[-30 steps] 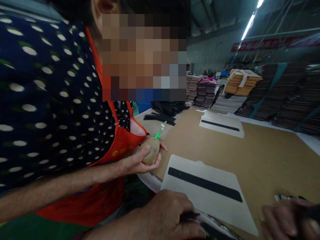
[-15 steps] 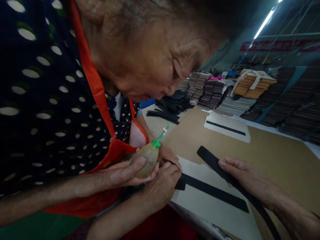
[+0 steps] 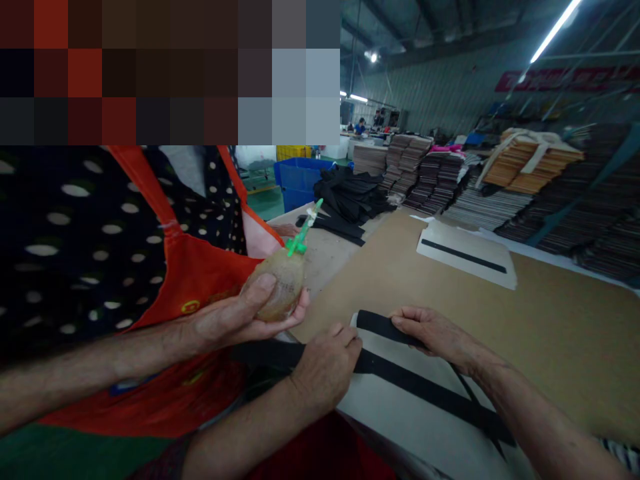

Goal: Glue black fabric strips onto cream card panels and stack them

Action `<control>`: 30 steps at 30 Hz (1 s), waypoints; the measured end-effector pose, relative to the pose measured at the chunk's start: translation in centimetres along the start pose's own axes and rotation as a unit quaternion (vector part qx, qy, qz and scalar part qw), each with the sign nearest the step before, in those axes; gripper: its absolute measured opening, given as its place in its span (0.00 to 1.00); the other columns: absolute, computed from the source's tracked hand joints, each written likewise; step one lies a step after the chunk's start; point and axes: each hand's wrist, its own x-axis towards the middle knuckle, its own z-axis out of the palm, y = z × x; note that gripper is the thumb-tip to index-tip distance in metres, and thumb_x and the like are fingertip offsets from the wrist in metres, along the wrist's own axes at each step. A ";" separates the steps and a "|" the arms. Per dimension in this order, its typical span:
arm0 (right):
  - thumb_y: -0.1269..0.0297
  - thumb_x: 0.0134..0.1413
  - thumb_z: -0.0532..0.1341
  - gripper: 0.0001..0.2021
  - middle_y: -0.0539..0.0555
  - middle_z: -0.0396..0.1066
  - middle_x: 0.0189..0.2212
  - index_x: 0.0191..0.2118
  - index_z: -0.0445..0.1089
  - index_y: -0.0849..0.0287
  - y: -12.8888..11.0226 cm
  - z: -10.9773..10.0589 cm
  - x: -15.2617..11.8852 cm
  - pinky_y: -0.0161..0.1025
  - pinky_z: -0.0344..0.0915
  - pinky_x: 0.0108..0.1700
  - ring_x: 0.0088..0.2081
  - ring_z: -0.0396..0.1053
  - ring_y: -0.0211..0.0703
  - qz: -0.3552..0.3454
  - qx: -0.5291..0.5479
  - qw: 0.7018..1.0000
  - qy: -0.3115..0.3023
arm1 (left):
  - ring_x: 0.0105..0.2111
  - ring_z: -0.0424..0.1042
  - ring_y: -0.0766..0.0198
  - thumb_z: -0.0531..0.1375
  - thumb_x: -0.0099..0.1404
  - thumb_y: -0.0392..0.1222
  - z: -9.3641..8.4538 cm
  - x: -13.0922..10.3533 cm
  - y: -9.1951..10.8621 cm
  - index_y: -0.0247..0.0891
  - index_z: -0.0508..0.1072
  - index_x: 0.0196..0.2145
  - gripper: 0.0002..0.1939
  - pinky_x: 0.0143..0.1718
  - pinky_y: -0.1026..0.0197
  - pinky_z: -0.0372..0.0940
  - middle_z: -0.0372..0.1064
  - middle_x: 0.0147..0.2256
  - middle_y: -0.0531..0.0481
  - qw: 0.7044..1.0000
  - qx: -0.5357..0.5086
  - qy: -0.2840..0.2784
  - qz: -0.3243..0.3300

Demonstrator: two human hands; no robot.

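My left hand (image 3: 327, 367) is closed in a pinch at the left edge of a white panel, with a black strip (image 3: 273, 354) running out from it to the left. From near its fingers another length of black strip (image 3: 430, 388) lies across the white panel (image 3: 400, 430). My right hand (image 3: 433, 333) pinches a separate black strip (image 3: 377, 325), whose end is at the panel's far left corner; its tail hangs under my wrist. Just beyond my left hand, a co-worker's hand (image 3: 250, 307) holds a squeeze bottle (image 3: 285, 287) with a green nozzle, tip up.
The co-worker in an orange apron (image 3: 210, 273) stands close on the left. On the brown board (image 3: 370, 267) lies a second white panel (image 3: 465, 263) with a black strip. Behind are a black strip pile (image 3: 350, 193), a blue bin (image 3: 300, 180) and stacked material (image 3: 530, 160).
My right hand has moved left, bringing its strip's end over the panel's far corner. The co-worker has leaned back, drawn the other hand away from mine, and shifted the bottle up and left.
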 end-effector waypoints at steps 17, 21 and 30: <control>0.60 0.57 0.56 0.11 0.49 0.70 0.25 0.37 0.73 0.57 1.2 1.0 1.9 0.36 0.55 0.30 0.26 0.62 0.37 -0.063 -0.210 0.973 0.068 | 0.48 0.64 0.52 0.54 0.66 0.31 0.8 -0.4 -0.8 0.32 0.71 0.49 0.15 0.51 0.51 0.67 0.68 0.47 0.43 1.000 -0.012 0.017 0.017; 0.61 0.58 0.55 0.11 0.50 0.71 0.26 0.37 0.74 0.57 1.2 1.0 2.2 0.37 0.55 0.31 0.27 0.62 0.37 -0.076 -0.236 0.966 0.065 | 0.47 0.64 0.52 0.54 0.67 0.32 1.0 -0.2 -0.7 0.34 0.71 0.46 0.12 0.49 0.50 0.68 0.67 0.47 0.44 1.000 0.006 0.018 0.013; 0.61 0.57 0.54 0.12 0.50 0.72 0.27 0.37 0.75 0.57 1.4 1.0 2.7 0.37 0.56 0.32 0.28 0.65 0.38 -0.076 -0.278 0.956 0.052 | 0.52 0.63 0.50 0.55 0.66 0.34 0.7 -0.2 -0.8 0.34 0.71 0.42 0.08 0.52 0.49 0.68 0.60 0.59 0.41 0.999 0.048 0.009 0.021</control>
